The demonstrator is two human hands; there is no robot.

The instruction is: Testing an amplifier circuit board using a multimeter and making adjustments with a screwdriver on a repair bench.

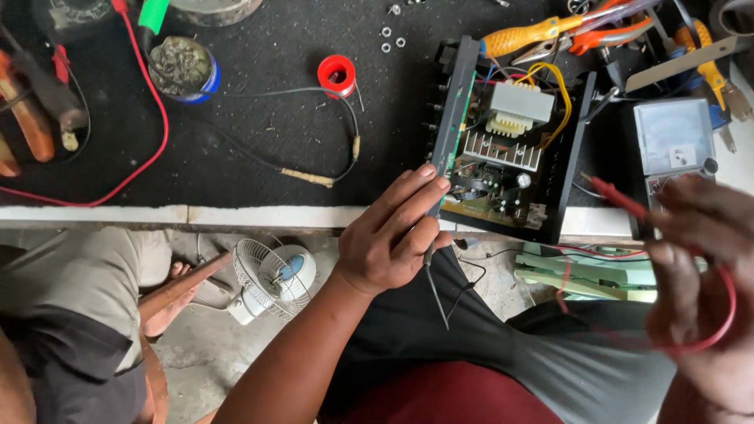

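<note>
Two hands: left hand (389,239) fingers pinch black probe (434,275) beside circuit board (495,177); right hand (703,275) grips red probe (620,196).

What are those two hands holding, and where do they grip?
The left hand pinches a black probe by its upper handle, tip hanging down. The blurred right hand holds a red probe by its rear end.

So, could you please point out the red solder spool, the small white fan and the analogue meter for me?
red solder spool (337,74), head view, on its red flange.
small white fan (271,276), head view, on its wire grille.
analogue meter (672,135), head view, on its dial face.
</note>
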